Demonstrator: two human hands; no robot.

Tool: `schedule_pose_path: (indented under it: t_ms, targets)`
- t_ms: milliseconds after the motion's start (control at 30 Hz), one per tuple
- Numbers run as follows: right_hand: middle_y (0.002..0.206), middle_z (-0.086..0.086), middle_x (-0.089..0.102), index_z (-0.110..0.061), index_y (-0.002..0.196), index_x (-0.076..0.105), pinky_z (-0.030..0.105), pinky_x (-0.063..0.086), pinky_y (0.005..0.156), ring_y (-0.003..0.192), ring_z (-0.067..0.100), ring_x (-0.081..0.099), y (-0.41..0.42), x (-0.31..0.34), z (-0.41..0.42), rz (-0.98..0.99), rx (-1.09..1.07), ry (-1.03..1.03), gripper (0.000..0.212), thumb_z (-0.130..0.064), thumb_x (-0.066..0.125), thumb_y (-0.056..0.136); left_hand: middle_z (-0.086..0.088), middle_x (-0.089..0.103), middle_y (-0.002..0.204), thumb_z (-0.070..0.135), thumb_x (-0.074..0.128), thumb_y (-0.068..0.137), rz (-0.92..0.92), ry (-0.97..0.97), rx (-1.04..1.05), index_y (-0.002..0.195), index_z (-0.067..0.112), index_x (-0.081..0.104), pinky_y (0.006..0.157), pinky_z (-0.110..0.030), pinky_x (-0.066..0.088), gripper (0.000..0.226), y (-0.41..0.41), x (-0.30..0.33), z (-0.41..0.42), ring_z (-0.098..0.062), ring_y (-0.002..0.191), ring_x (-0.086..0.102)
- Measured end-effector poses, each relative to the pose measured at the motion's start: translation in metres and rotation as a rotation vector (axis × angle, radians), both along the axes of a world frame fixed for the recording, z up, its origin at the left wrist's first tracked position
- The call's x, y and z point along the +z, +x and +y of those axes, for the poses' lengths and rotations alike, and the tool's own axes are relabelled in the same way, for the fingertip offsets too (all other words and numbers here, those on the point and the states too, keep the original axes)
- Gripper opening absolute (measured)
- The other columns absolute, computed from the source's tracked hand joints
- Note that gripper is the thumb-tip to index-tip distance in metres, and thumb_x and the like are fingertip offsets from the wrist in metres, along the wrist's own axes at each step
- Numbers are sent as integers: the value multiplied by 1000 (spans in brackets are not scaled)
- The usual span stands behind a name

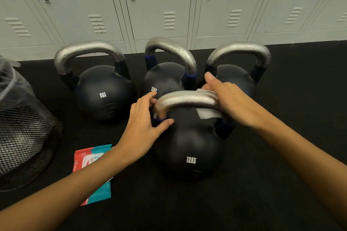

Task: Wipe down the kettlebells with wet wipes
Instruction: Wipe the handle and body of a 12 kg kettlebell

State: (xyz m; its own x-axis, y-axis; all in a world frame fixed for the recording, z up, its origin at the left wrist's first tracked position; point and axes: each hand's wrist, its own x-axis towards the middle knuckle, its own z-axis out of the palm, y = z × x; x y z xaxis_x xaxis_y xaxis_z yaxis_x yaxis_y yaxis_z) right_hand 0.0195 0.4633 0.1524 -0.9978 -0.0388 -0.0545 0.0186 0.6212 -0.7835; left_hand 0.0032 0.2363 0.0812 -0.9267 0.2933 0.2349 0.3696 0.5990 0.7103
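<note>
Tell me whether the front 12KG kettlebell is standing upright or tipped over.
Upright. The front kettlebell rests on its base on the black floor, handle on top, with both hands on the handle.

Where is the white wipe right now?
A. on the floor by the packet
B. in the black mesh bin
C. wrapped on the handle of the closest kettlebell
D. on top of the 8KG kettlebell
C: the white wipe is draped over the silver handle of the closest kettlebell, under the right hand.

Four black kettlebells (189,148) (105,92) (165,78) (236,78), one white wet wipe (207,113), one wipes pack (93,172), one mesh bin (24,142), two hands (142,129) (232,103).
</note>
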Motion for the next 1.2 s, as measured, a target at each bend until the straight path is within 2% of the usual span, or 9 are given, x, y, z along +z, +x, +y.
schedule_pose_path:
  t_ms: [100, 200, 333, 433, 500, 633, 800, 900, 1200]
  targets:
    - [88, -2, 73, -16, 92, 75, 29, 43, 97, 86, 8, 67, 11, -20, 21, -210, -116, -487, 62, -61, 31, 96, 16, 46, 116, 35, 74, 79, -19, 2, -13, 132, 29, 39, 85, 0, 27, 64, 1, -4, -2, 2, 106, 36]
    - [88, 8, 74, -8, 103, 69, 38, 43, 103, 91, 19, 70, 18, -44, 35, -301, -85, -740, 61, -56, 34, 93, 14, 48, 109, 34, 72, 81, -26, -24, -37, 122, 28, 44, 82, -8, 30, 50, 3, -8, -2, -3, 103, 39]
    - [83, 17, 71, -4, 87, 73, 42, 50, 97, 85, 29, 70, 7, -28, 36, -388, 31, -580, 76, -64, 27, 92, 19, 47, 103, 32, 72, 82, -49, -22, -42, 111, 32, 45, 81, -4, 31, 39, 4, -13, -4, -3, 101, 42]
    - [95, 5, 75, -13, 95, 74, 35, 47, 94, 90, 21, 70, -3, -2, 25, -376, 132, -338, 80, -76, 25, 86, 22, 49, 101, 32, 73, 81, -52, 18, -28, 104, 40, 42, 81, -5, 33, 39, 2, -16, -4, -4, 100, 47]
    - [79, -2, 67, -9, 85, 64, 33, 39, 89, 73, 14, 62, -3, 3, 18, -254, 158, -189, 79, -75, 23, 89, 20, 51, 101, 33, 73, 80, -54, 43, -26, 100, 44, 42, 83, -11, 36, 39, 1, -18, -4, -6, 101, 50]
    - [85, 3, 73, -10, 88, 75, 31, 45, 90, 78, 13, 67, 10, -24, 19, -170, -88, -564, 63, -53, 31, 98, 17, 51, 101, 32, 73, 80, -48, 63, -12, 102, 36, 45, 90, -31, 41, 36, 1, -20, -3, -9, 101, 51]
    - [88, 10, 73, -9, 107, 69, 47, 36, 112, 89, 17, 69, 31, -63, 22, -137, -265, -927, 47, -32, 28, 105, 13, 51, 99, 30, 73, 81, -54, 51, -9, 101, 30, 48, 87, -28, 40, 32, 1, -19, -1, -8, 98, 51]
    - [121, 6, 68, -13, 127, 59, 40, 27, 118, 122, 15, 57, 47, -77, 16, -66, -323, -895, 45, -33, 26, 106, 16, 52, 98, 30, 74, 80, -49, 49, -12, 101, 30, 52, 81, -14, 36, 30, 0, -19, -2, -5, 96, 51]
    - [146, -28, 40, -40, 141, 37, 17, 21, 115, 137, -11, 30, 71, -57, -3, 332, -203, -493, 38, -37, 32, 104, 12, 56, 101, 31, 74, 80, -56, 41, -34, 105, 26, 58, 78, -5, 36, 30, -1, -14, -5, 0, 96, 52]
